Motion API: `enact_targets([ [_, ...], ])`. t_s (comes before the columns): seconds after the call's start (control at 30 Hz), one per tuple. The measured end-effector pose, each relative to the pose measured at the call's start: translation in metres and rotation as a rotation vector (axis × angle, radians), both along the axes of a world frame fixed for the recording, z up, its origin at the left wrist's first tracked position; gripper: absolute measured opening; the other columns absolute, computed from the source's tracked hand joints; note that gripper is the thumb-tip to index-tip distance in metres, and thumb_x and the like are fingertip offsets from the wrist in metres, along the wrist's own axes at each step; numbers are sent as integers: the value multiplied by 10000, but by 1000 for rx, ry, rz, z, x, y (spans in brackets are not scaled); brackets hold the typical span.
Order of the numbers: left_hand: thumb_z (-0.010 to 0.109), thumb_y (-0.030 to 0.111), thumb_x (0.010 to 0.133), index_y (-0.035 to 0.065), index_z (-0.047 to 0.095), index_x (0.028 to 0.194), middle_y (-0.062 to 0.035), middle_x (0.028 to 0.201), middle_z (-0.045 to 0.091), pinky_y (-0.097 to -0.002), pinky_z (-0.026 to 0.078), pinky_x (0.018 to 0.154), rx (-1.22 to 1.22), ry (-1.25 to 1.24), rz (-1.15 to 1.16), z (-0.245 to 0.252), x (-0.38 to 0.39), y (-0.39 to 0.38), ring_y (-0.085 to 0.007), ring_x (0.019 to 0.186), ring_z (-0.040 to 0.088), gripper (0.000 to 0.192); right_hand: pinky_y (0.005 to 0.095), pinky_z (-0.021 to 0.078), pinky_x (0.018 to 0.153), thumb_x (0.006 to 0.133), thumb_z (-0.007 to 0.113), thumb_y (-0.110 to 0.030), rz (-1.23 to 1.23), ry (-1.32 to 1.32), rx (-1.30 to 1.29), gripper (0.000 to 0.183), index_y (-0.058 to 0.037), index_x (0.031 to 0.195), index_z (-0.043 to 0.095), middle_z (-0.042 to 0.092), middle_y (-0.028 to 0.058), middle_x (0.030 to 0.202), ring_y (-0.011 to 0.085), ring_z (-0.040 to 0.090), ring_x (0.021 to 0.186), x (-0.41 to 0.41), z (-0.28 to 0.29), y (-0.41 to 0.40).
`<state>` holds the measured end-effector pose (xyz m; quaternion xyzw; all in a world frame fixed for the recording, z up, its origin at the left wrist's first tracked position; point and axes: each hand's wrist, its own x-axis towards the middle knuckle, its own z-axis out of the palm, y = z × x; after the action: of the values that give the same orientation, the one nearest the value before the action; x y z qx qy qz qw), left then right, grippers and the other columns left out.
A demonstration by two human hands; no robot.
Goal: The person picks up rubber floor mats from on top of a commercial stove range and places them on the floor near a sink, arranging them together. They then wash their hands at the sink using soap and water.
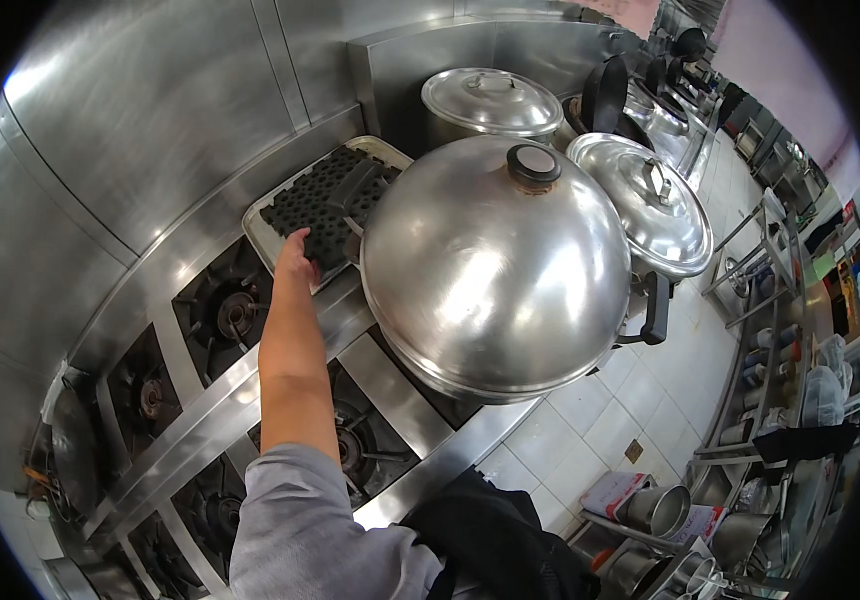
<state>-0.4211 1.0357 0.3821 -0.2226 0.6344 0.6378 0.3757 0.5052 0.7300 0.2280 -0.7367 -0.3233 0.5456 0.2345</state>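
Observation:
My left hand [299,259] reaches out over the near edge of a pale rectangular tray [259,234]. A black perforated rubber mat [310,201] lies in that tray. The hand is seen nearly edge-on, so I cannot tell how its fingers are set or whether they touch the tray. Just right of it stands a large steel pot with a domed lid [467,277]. The lid has a round black knob [533,166], and a black side handle [655,309] sticks out at the pot's right. My right hand is out of view.
Gas burners [236,311] fill the stainless range on the left. Two lidded aluminium pots [491,97] [644,202] stand behind and right of the dome. A steel wall [137,135] borders the range. Right of the tiled floor [587,420], shelves hold several metal pans [659,510].

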Motion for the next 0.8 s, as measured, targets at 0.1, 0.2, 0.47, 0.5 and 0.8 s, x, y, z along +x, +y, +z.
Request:
enact_targets([
  [0.1, 658, 314, 845, 63, 601, 1163, -61, 1310, 580, -401, 463, 857, 500, -25, -68, -37, -66, 2, -214, 1211, 524, 408, 256, 432, 461, 966, 548, -223, 34, -2, -76, 214, -61, 1106, 545, 600, 53, 788, 129, 545, 583, -13, 3, 21],
  [0.2, 654, 271, 859, 70, 619, 1114, -68, 1221, 638, -398, 469, 804, 588, 140, 47, -29, -137, -13, -233, 1065, 617, 327, 254, 420, 442, 965, 555, -223, -92, 66, -336, 209, -61, 1097, 550, 590, 49, 772, 128, 535, 562, -30, 0, 42],
  [0.47, 663, 192, 846, 79, 610, 1100, -61, 1083, 673, -410, 482, 801, 508, 155, -38, -11, -85, 1, -250, 956, 653, 283, 235, 385, 408, 963, 566, -222, 209, -90, 118, 202, -46, 1063, 564, 569, 37, 742, 120, 514, 530, -1, -31, 19],
  [0.5, 664, 164, 842, 74, 609, 1091, -65, 1065, 672, -426, 496, 794, 630, 166, -39, -6, -81, -1, -254, 936, 655, 271, 232, 380, 403, 963, 562, -215, 48, 1, -91, 196, -48, 1066, 567, 571, 37, 752, 121, 513, 528, 1, -31, 22],
  [0.8, 568, 16, 879, -83, 558, 1169, -196, 1148, 631, -452, 557, 880, 855, 400, 113, 66, 1, -152, -335, 999, 649, 307, 270, 465, 431, 951, 574, -247, -15, 167, -351, 410, -115, 1308, 422, 599, 79, 864, 182, 584, 595, 30, -69, 74],
])
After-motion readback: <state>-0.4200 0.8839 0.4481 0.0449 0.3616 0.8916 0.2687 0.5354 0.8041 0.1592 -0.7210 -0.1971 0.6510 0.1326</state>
